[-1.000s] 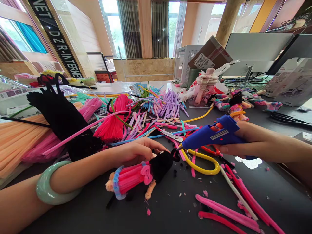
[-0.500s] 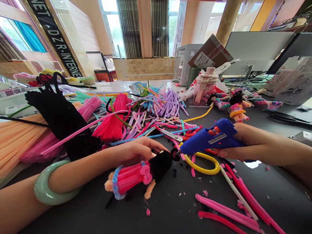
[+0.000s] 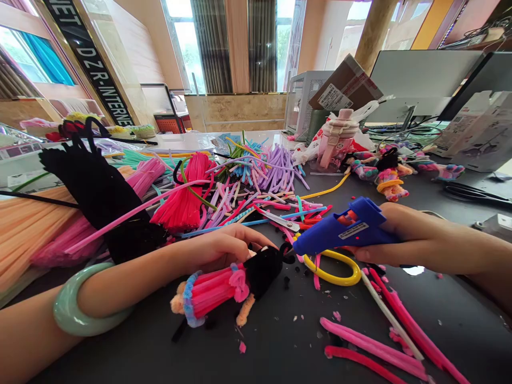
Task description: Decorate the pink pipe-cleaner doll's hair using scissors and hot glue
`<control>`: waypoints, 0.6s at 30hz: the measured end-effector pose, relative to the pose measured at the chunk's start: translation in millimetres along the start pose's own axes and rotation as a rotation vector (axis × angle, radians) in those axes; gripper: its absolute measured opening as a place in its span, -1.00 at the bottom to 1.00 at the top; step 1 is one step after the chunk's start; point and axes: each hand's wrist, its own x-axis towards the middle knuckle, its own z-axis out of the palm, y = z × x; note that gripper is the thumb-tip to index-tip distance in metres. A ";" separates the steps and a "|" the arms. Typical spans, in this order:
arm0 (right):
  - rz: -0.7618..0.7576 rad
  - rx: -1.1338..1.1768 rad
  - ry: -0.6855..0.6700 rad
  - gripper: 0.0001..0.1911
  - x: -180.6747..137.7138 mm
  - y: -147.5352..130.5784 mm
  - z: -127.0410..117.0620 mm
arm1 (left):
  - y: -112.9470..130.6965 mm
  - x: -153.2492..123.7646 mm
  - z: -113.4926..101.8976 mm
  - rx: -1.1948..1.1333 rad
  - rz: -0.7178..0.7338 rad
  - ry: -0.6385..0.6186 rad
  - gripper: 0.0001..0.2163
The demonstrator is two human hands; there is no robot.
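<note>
A pipe-cleaner doll [image 3: 216,290] in a pink dress with a blue fuzzy hem lies on its side near the table's middle. My left hand [image 3: 228,248] is closed around its far side, and the fingertips are partly hidden behind it. Black hair [image 3: 264,269] covers the doll's head, with a small black loop [image 3: 286,253] at the top. In my right hand [image 3: 416,234] is a blue glue gun [image 3: 344,226], gripped by its handle. Its nozzle points left and meets the black loop, or comes very close to it. Yellow-handled scissors [image 3: 334,268] lie just under the gun.
Pink pipe cleaners [image 3: 372,344] and fuzz scraps lie at the front right. Behind my left arm are bundles of black [image 3: 100,197], peach and pink stems. A pink bottle [image 3: 338,141] and several finished dolls [image 3: 390,176] stand or lie at the back right.
The glue gun has shifted very slightly left and down, its nozzle still at the black loop. My left hand and the doll are almost unchanged.
</note>
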 end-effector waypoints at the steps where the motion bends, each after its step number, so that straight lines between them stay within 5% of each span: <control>1: -0.011 -0.003 -0.006 -0.52 0.1 -0.5 0.0 | 0.1 -0.2 0.3 -0.004 -0.001 0.001 -0.57; 18: -0.055 0.005 -0.028 -0.59 0.4 2.5 -2.0 | 1.0 0.8 0.7 -0.042 0.048 -0.066 -0.64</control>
